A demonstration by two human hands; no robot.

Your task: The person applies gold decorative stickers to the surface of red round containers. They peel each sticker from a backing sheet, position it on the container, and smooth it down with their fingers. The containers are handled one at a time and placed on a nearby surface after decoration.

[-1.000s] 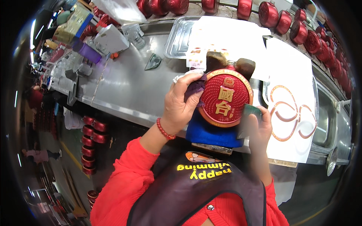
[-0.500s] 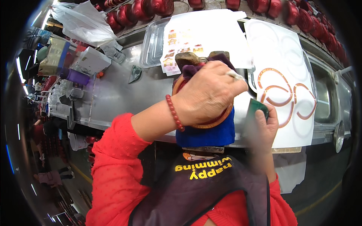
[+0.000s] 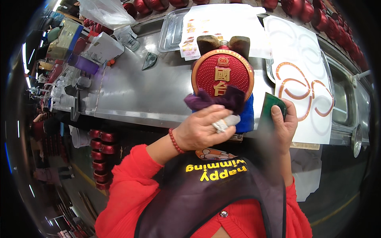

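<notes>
A round red bottle (image 3: pixel 206 73) with a studded face, raised gold characters and an orange-gold rim band lies face up. It rests against a blue cloth (image 3: pixel 249 115), its neck end between two dark worn blocks (image 3: pixel 239 46). My left hand (image 3: pixel 202 127) grips a bunched purple cloth (image 3: pixel 204 100), which lies over the bottle's near edge. A whitish wrap (image 3: pixel 226 123) is around one of its fingers. To the right of the bottle, my right hand (image 3: pixel 283 118) holds a thin green scraper (image 3: pixel 271 104) between thumb and fingers, apart from the bottle.
White sheets with orange-gold ring strips (image 3: pixel 293 85) lie at the right. Behind the bottle are sheets of gold character stickers (image 3: pixel 191 39) and a clear tray (image 3: pixel 168 37). Another green scraper (image 3: pixel 149 60) lies on the metal table (image 3: pixel 131 87). Red bottles (image 3: pixel 149 5) line the back.
My left hand has drawn the purple cloth back toward me from the bottle's far end, uncovering most of its face. My right hand still holds the green scraper. The view has shifted somewhat.
</notes>
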